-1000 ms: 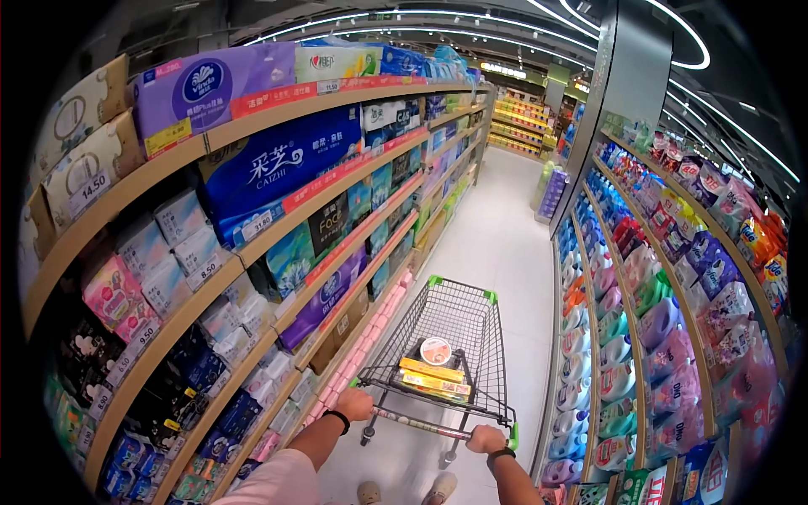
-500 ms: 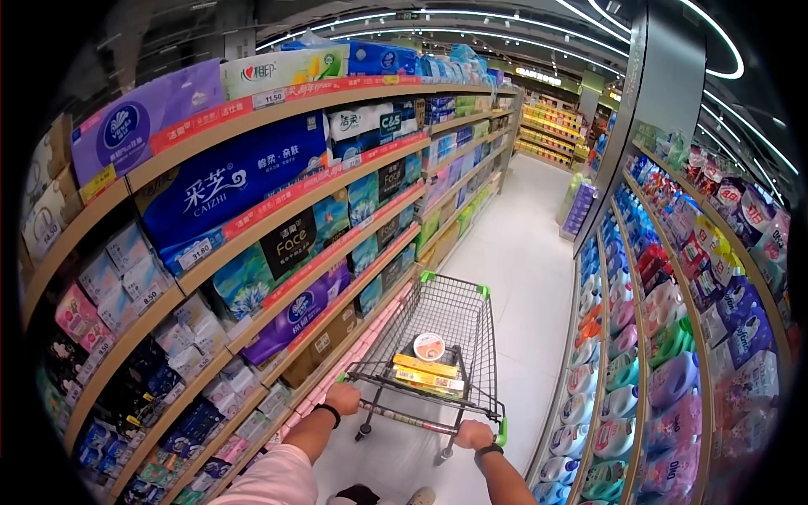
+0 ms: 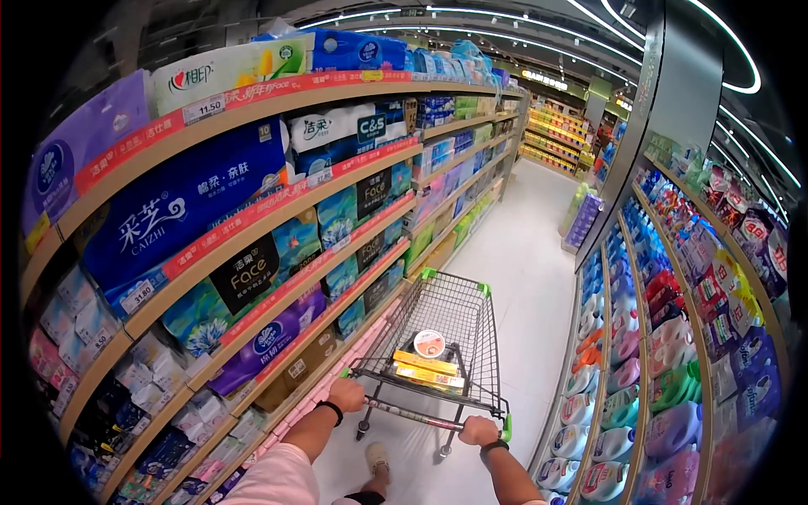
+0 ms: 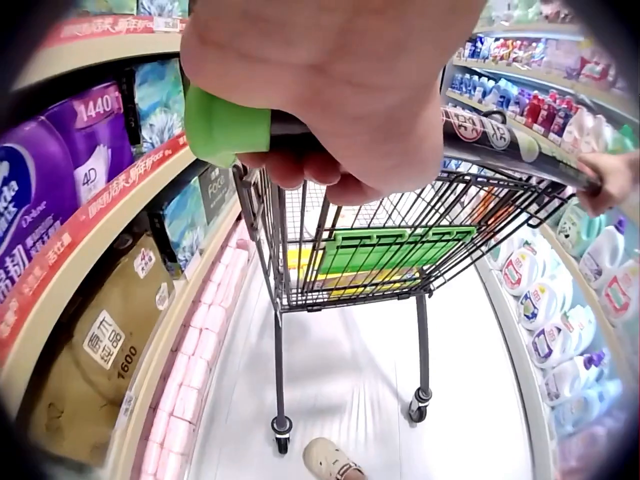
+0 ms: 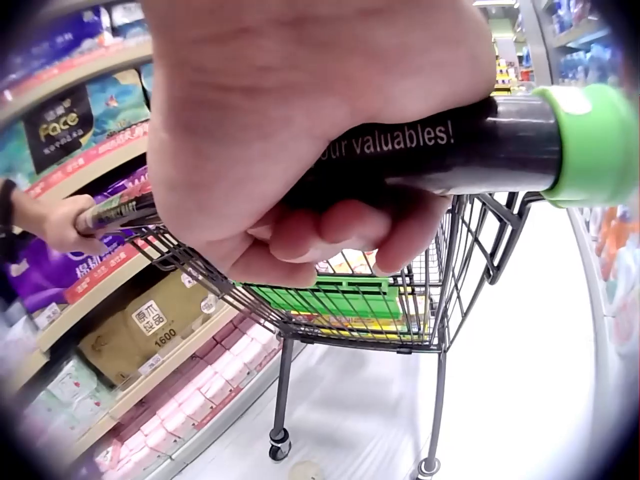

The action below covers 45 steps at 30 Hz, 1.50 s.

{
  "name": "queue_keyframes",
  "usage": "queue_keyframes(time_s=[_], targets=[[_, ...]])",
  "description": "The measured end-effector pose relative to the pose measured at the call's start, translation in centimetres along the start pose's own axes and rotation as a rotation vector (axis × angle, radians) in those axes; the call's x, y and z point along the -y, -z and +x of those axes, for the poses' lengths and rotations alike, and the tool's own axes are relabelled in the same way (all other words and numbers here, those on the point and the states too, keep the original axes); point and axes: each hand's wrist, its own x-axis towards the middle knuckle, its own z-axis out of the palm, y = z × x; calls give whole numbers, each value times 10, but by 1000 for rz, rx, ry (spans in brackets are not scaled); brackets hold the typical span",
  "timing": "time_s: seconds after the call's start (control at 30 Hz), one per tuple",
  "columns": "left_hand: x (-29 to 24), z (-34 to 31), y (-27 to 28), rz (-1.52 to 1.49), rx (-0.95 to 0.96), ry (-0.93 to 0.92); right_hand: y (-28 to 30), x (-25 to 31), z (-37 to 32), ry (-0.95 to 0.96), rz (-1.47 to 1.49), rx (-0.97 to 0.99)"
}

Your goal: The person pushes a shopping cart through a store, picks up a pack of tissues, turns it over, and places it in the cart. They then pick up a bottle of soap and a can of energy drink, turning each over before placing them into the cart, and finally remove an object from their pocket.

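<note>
A wire shopping cart (image 3: 412, 316) with green corner pieces stands in the aisle in front of me. My left hand (image 3: 346, 395) grips the left end of its handlebar (image 3: 412, 414), fingers wrapped under the bar beside the green end cap (image 4: 228, 128) in the left wrist view. Near the right end, my right hand (image 3: 480, 431) holds the same bar, with fingers curled round it in the right wrist view. Inside the basket lie yellow boxes (image 3: 425, 370) and a round tub (image 3: 429, 343) with a white rim and reddish top.
Shelves of tissue packs, among them a large blue pack (image 3: 185, 202), run close along the left. Detergent bottles (image 3: 602, 438) fill the right shelves. Farther ahead stand a grey pillar (image 3: 673, 109) and a yellow-lit shelf (image 3: 555, 135). White floor (image 3: 534, 210) stretches between.
The cart and I have moved forward along the aisle, so the tissue packs slide back to the left. Both hands keep their hold on the handlebar.
</note>
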Motion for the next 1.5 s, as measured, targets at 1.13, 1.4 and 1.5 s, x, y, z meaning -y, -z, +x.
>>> queue_keyframes(time_s=[1.13, 1.4, 1.5], targets=[[-58, 363, 93, -350, -211, -200, 177, -207, 310, 83, -90, 66], [-79, 361, 129, -594, -158, -187, 223, -218, 338, 561, 49, 2], [-81, 364, 119, -656, -175, -208, 240, -194, 339, 715, 147, -70]])
